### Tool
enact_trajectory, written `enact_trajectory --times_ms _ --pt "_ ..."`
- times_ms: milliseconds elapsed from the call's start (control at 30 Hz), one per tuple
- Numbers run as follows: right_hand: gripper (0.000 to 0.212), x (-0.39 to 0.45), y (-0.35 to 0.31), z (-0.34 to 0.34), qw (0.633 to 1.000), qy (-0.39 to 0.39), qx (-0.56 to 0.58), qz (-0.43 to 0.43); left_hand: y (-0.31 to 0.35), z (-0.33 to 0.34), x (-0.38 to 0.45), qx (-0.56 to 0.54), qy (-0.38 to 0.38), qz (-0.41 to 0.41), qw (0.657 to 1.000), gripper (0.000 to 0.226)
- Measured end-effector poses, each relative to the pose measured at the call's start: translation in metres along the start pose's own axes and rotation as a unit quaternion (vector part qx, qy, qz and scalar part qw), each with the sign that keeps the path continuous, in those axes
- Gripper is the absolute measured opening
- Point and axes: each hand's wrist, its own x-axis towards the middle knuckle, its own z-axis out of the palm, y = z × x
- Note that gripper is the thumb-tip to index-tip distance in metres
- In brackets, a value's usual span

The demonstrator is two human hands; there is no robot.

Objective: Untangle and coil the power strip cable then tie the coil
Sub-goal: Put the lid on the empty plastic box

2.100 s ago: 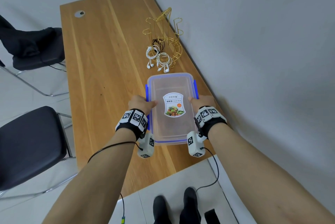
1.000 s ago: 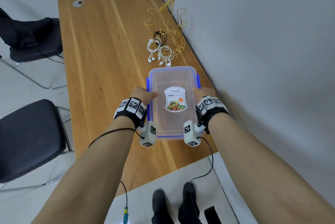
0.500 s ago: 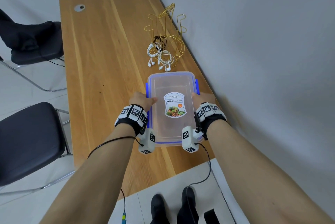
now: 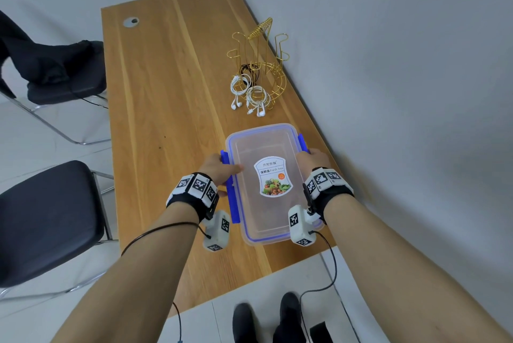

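Seeing left hand (image 4: 219, 169) and right hand (image 4: 312, 160) still gripping sides of lidded box (image 4: 266, 148) on bench (image 4: 166, 92); blue side clips now flipped out. Not seeing power strip cable; only earphones (image 4: 249, 94) near gold rack (image 4: 263, 62).

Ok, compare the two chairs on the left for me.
The far chair has dark clothing heaped on its seat; the near chair has a bare seat. The far chair looks smaller, set further along the table; the near chair sits beside the table's near end. Both have black seats and metal frames.
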Motion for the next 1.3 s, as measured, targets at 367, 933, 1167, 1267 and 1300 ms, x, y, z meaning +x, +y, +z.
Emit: enact_trajectory --times_ms 367,933,1167,1267,1300 --pt "0.031 0.011 0.004 0.009 0.997 0.013 0.058 -0.044 -0.001 0.001 0.009 -0.06 0.037 0.044 0.997 0.054" --pt "0.055 0.023 0.009 0.009 0.999 -0.008 0.042 -0.001 0.005 0.012 0.011 0.009 0.107 0.046 0.993 0.045" --pt "0.042 0.022 0.004 0.004 0.999 -0.017 0.013 0.027 0.008 0.008 0.011 0.013 0.084 0.02 0.996 0.037" --pt "0.036 0.022 0.005 0.006 1.0 -0.005 0.014 0.012 0.012 0.007 0.008 0.007 0.085 0.012 0.996 0.041" --pt "0.033 0.023 0.005 0.008 1.0 0.003 0.014 0.001 0.013 0.007 0.007 0.004 0.085 0.01 0.996 0.041"
